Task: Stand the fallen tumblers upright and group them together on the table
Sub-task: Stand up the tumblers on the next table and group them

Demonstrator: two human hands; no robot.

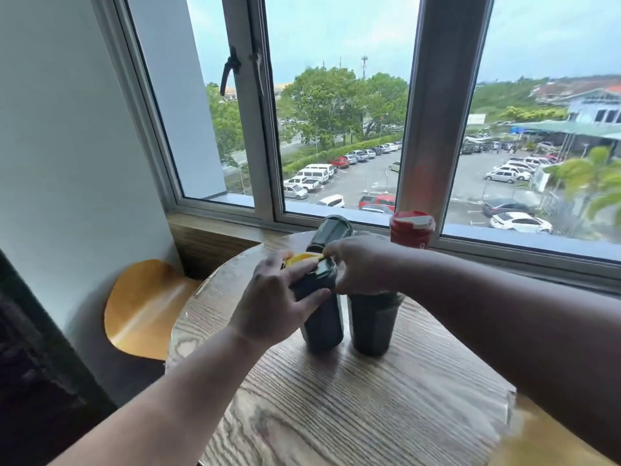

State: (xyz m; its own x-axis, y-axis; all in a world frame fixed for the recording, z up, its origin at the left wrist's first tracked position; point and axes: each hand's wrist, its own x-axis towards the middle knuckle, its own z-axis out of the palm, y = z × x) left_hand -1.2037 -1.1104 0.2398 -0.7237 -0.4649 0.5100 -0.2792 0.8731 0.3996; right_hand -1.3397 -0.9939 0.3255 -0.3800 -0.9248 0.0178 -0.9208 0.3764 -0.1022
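Two dark tumblers stand upright side by side in the middle of the round wooden table (369,415). My left hand (275,297) grips the upper part of the left dark tumbler (324,327). My right hand (361,264) covers the top of the right dark tumbler (371,327). Between my hands a yellow lid or cup (302,258) shows only in part. Behind them a dark green tumbler (331,232) lies tilted toward the window. A red tumbler (411,228) with a grey lid tab stands upright at the back right.
The table stands against a wooden window sill (215,237) and a large window (336,129). A wooden stool seat (141,307) is to the left, beside the white wall. The table's front half shows bare wood grain.
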